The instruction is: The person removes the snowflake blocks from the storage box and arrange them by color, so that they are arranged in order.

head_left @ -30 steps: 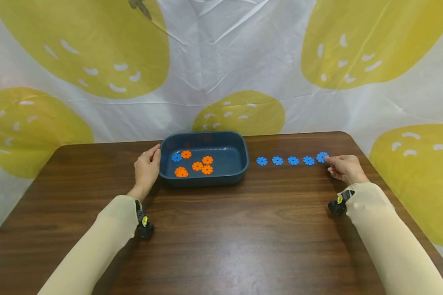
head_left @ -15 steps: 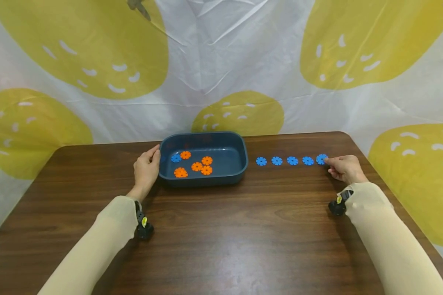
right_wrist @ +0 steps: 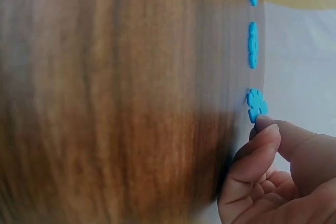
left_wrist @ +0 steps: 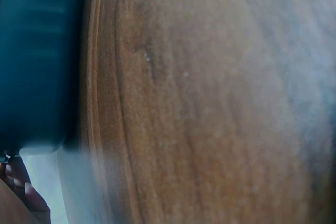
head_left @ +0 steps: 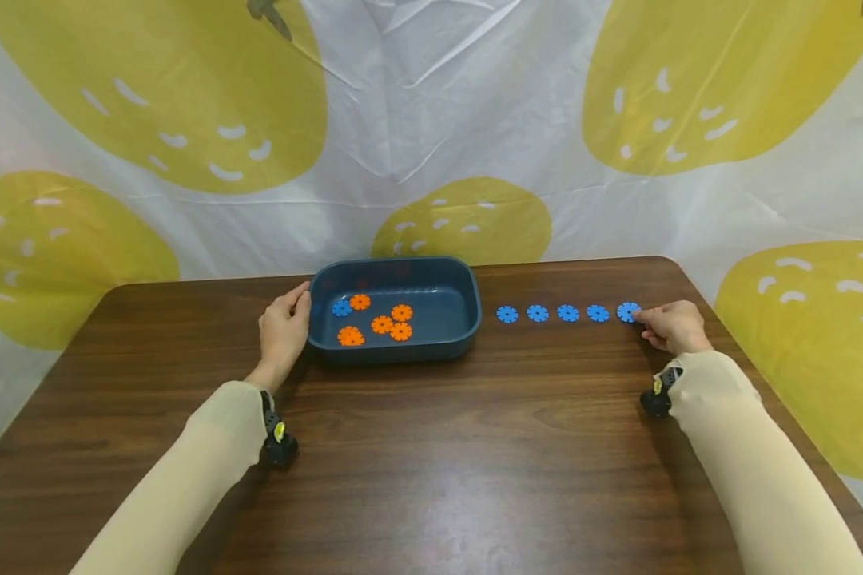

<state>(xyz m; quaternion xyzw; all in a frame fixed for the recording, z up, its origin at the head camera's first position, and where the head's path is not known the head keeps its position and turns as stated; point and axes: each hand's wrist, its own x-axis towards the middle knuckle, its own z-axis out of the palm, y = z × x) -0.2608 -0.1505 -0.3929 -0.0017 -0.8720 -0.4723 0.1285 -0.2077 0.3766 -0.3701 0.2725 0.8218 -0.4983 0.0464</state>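
Blue disc [head_left: 627, 311], pinched, beside matching row [head_left: 567, 314]

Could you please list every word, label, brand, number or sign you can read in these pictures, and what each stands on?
None can be read. The dark blue rectangular tray, round blue notched discs, round orange notched discs and brown wood-grain table show no readable lettering.
The yellow marks on the black wrist cameras are too small to read.

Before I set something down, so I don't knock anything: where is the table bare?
Bare: the table in front of the tray, between the sleeves, and left of the left hand. Crowded: right of the tray, where five blue discs run to the right hand.
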